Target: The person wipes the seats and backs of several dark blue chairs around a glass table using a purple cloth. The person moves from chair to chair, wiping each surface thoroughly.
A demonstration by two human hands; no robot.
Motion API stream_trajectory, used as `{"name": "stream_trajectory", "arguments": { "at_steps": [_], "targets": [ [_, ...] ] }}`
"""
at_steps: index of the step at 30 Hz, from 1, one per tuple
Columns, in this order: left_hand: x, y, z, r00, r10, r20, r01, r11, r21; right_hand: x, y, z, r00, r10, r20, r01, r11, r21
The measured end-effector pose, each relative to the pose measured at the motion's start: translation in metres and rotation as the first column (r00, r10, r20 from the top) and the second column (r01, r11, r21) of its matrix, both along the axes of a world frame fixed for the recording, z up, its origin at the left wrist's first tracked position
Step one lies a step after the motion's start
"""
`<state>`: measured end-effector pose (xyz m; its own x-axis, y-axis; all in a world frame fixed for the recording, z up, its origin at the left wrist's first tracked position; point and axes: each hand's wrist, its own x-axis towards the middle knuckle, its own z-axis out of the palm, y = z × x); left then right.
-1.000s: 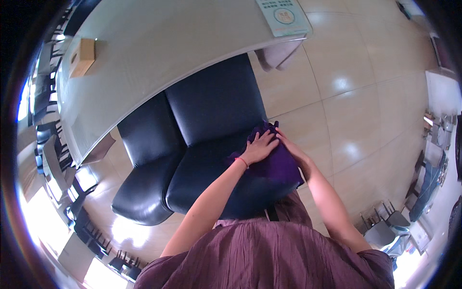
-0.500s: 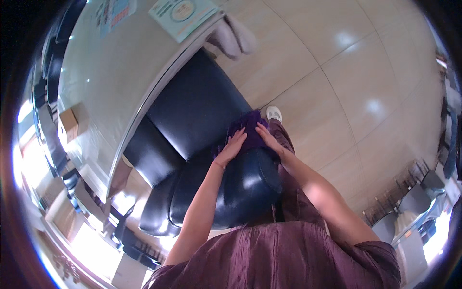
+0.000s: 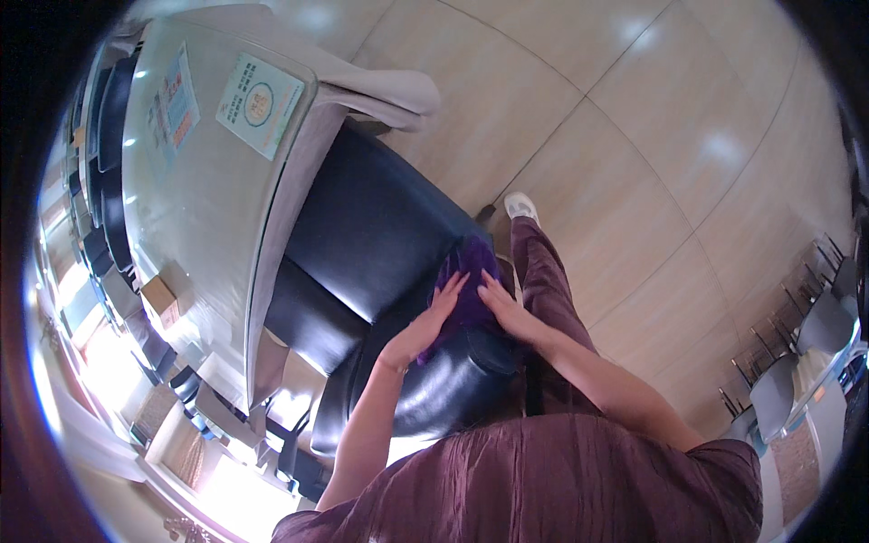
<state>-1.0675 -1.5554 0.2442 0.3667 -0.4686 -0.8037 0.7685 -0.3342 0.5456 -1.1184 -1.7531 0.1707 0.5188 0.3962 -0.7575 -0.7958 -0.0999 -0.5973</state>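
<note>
A crumpled purple cloth [image 3: 468, 258] lies over the side of a dark blue leather-like seat [image 3: 376, 213], draped on the part nearest me. My left hand [image 3: 424, 328] rests on the cloth's left side, its fingers stretched out and pointing away from me. On the right side, my right hand [image 3: 510, 313] also lies flat against the cloth. The fingertips of both hands almost meet over its middle. Parts of the cloth under my palms are hidden.
Left of the seat stands a glass-topped table [image 3: 213, 208] with a pale tablecloth [image 3: 398, 95] hanging off its corner. It holds a printed card [image 3: 260, 105] and a small brown box [image 3: 160, 299]. Grey chairs [image 3: 778, 385] stand at the far right on the tiled floor [image 3: 634, 163].
The view has shifted, bringing more of the table into sight. My hands have come slightly closer together on the cloth, which looks more gathered between them.
</note>
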Motion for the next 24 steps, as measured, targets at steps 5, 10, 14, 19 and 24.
{"name": "stream_trajectory", "arguments": {
  "at_steps": [5,10,14,19,24],
  "targets": [
    [-0.009,0.006,-0.115,0.998,-0.01,0.066,0.005,0.997,0.079,-0.039,0.02,-0.169,0.685,0.088,0.723,-0.001,0.993,-0.12],
    [0.014,-0.001,-0.147,0.981,-0.194,-0.01,0.191,0.955,0.229,-0.023,0.034,-0.16,0.825,-0.432,-0.365,0.48,0.876,0.048],
    [0.035,-0.03,-0.124,0.783,-0.589,-0.2,0.619,0.706,0.343,0.0,0.014,-0.07,0.48,-0.406,-0.778,0.686,0.727,0.044],
    [0.041,-0.039,-0.044,0.66,-0.747,0.081,0.715,0.657,0.239,-0.02,-0.014,0.028,0.547,-0.351,-0.76,0.604,0.794,0.068],
    [0.019,-0.017,0.042,0.719,-0.626,0.303,0.604,0.778,0.175,-0.026,-0.033,0.057,0.993,0.023,-0.113,-0.004,0.987,0.158]
  ]
}}
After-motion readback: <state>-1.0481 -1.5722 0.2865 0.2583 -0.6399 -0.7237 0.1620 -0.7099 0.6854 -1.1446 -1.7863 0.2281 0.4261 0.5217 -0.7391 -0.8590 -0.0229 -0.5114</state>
